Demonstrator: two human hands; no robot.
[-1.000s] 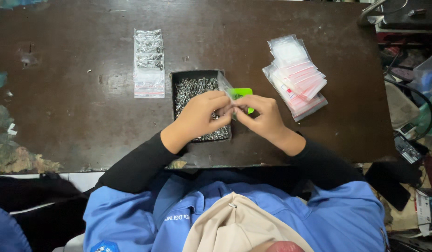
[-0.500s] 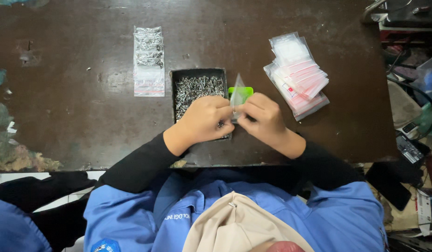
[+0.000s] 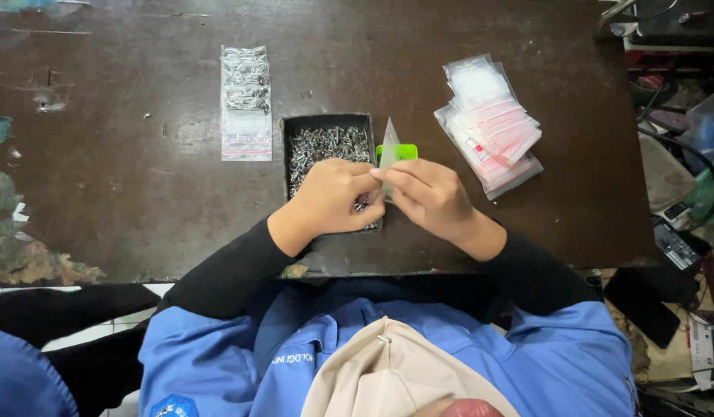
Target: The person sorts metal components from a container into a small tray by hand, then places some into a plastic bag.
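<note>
Left hand and right hand fingers pinch one small clear bag upright over the screw tray, near the worktop front edge.

The counter is dark brown, scuffed with pale marks. The tray is black, its screws silvery grey. The small bag is clear over a bright green tag. The empty bags are clear with red strips. The sleeves are black, the jacket blue.
</note>
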